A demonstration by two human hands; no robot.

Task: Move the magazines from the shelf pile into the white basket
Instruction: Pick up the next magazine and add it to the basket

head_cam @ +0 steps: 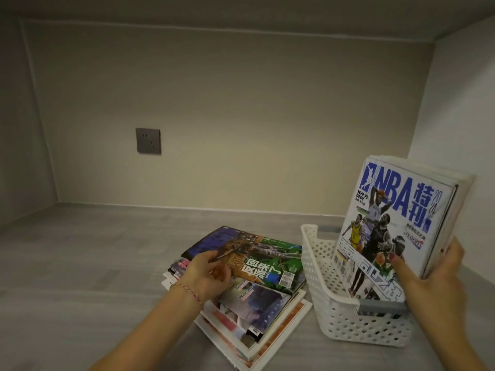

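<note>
A pile of magazines (257,311) lies on the grey shelf, its top one (249,253) dark blue and green with Chinese lettering. My left hand (206,277) grips the near left edge of that top magazine, lifting it a little. To the right stands the white perforated basket (334,317). Several magazines stand upright in it, the front one an NBA issue (393,218) with basketball players on the cover. My right hand (431,279) holds this upright bundle at its lower right, thumb on the cover and fingers behind.
A grey wall socket (148,140) sits on the back wall at the left. The shelf's right side wall (460,116) rises close behind the basket. The grey shelf surface (80,263) stretches to the left of the pile.
</note>
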